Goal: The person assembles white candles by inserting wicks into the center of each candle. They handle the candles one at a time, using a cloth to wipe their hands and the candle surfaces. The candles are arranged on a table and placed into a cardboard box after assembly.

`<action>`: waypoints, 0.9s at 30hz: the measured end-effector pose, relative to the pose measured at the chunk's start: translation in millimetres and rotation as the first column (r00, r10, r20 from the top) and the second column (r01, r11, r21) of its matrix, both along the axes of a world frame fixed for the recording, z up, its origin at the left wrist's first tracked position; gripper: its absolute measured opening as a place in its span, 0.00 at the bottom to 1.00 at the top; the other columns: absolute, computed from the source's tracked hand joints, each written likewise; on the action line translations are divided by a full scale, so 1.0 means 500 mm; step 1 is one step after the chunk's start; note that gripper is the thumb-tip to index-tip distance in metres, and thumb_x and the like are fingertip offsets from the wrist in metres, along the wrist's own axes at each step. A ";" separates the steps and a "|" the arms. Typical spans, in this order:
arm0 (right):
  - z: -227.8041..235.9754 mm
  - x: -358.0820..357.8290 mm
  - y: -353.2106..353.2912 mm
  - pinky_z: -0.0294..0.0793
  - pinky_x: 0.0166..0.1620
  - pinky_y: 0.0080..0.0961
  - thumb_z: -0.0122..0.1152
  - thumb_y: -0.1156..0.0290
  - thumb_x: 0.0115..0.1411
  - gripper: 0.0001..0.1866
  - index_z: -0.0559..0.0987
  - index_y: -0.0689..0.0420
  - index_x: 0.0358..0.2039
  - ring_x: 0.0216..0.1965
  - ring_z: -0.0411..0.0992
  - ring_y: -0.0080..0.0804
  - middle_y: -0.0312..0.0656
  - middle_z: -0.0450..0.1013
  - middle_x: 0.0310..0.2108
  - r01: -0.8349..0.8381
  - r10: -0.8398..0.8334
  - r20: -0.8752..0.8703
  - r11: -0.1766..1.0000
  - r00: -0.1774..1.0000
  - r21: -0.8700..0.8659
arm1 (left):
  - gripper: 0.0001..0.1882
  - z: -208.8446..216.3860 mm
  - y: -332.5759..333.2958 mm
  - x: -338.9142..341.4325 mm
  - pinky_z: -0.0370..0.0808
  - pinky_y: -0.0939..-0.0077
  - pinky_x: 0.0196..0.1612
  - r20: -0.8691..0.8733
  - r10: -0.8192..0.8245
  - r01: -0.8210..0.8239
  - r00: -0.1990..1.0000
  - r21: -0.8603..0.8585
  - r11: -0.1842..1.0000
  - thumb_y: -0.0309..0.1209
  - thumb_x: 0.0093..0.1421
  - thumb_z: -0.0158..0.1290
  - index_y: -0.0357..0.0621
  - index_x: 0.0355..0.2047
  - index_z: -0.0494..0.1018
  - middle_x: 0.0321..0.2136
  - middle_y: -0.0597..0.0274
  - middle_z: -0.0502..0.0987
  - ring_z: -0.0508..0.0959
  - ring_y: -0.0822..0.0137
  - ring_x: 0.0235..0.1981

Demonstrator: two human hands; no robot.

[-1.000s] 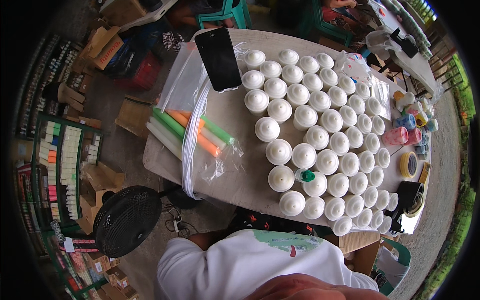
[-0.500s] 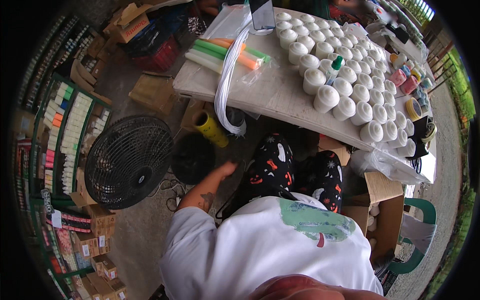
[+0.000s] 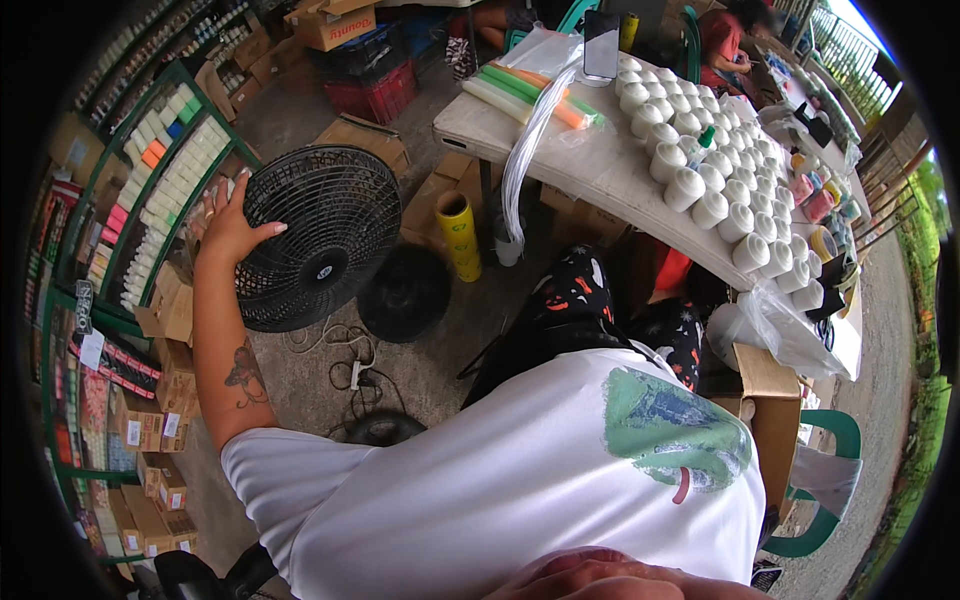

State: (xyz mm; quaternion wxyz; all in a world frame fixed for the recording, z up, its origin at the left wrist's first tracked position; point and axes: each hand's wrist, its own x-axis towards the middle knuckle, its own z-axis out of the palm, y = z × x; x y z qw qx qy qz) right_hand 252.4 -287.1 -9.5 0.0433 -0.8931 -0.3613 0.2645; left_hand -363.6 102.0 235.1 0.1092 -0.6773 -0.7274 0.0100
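My left hand reaches out to the left edge of a black fan. The fingers are spread and stretched up along the fan's rim, and the thumb lies over the front of its grille. Rings show on this hand, and my left forearm is stretched out straight. A round black fan base stands on the floor beside the grille. My right hand is out of the picture.
A white table holds rows of white lidded containers, a bundle of white cords, and bagged orange and green sticks. A yellow roll, cables and shelves are nearby. Someone in red sits at the back.
My left hand has moved from beside my knee out to the left, onto the fan's edge. The view has shifted leftward, and my body leans that way.
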 end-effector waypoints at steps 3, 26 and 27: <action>0.029 -0.017 -0.014 0.73 0.47 0.40 0.61 0.66 0.55 0.31 0.61 0.56 0.57 0.45 0.73 0.52 0.54 0.72 0.46 0.003 -0.002 -0.006 0.999 1.000 0.041 | 0.63 -0.060 0.039 -0.065 0.39 0.29 0.63 0.103 -0.044 0.039 0.994 0.055 0.998 0.56 0.36 0.69 0.76 0.68 0.42 0.69 0.53 0.45 0.47 0.45 0.69; 0.087 -0.061 -0.080 0.72 0.49 0.41 0.61 0.62 0.55 0.39 0.55 0.53 0.64 0.47 0.73 0.53 0.55 0.70 0.51 0.079 -0.076 -0.042 0.994 0.996 0.076 | 0.53 -0.093 0.099 0.185 0.52 0.34 0.60 0.077 0.160 -0.176 0.984 0.285 0.942 0.63 0.44 0.61 0.72 0.67 0.48 0.67 0.58 0.53 0.55 0.49 0.66; 0.090 -0.063 -0.081 0.72 0.49 0.41 0.61 0.62 0.55 0.39 0.55 0.53 0.64 0.47 0.73 0.53 0.55 0.70 0.51 0.071 -0.068 -0.046 0.995 0.997 0.074 | 0.52 -0.096 0.098 0.187 0.51 0.33 0.60 0.062 0.153 -0.165 0.986 0.296 0.941 0.63 0.45 0.60 0.72 0.67 0.49 0.67 0.59 0.53 0.55 0.49 0.66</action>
